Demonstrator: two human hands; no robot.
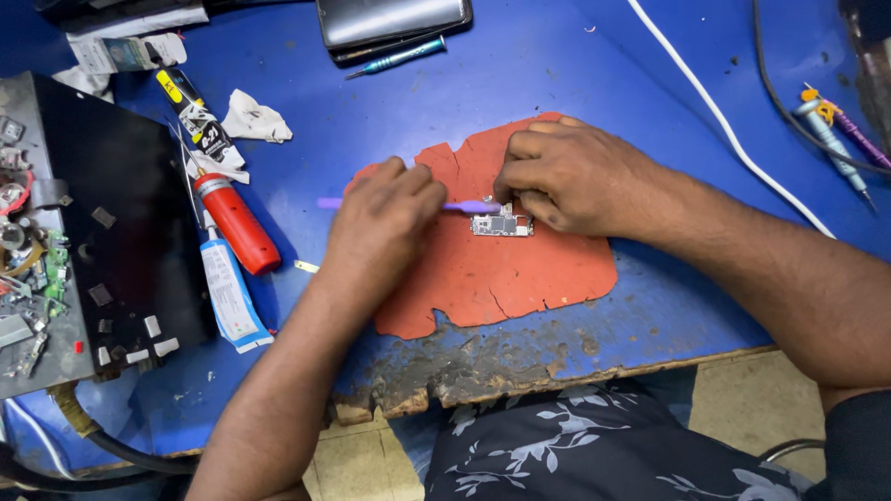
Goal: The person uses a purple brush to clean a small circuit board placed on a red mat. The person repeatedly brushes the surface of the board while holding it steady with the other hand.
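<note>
Floral-print lap (594, 445) at 6 o'clock; left hand (385, 223) grips purple brush (464, 206), right hand (566, 176) pinches small circuit board (501, 225) on orange mat (520, 274).

Mat (501, 278) lay on table (557, 74), near its front edge. Circuit board (501, 225) sat on mat, between left hand (385, 223) and right hand (566, 181). Left of mat: tubes (232, 223) side by side; further left, a parts tray (111, 213). Behind mat: phone (390, 20), screwdriver (399, 57) before it. Right: cable (724, 121), more screwdrivers (835, 139).
</note>
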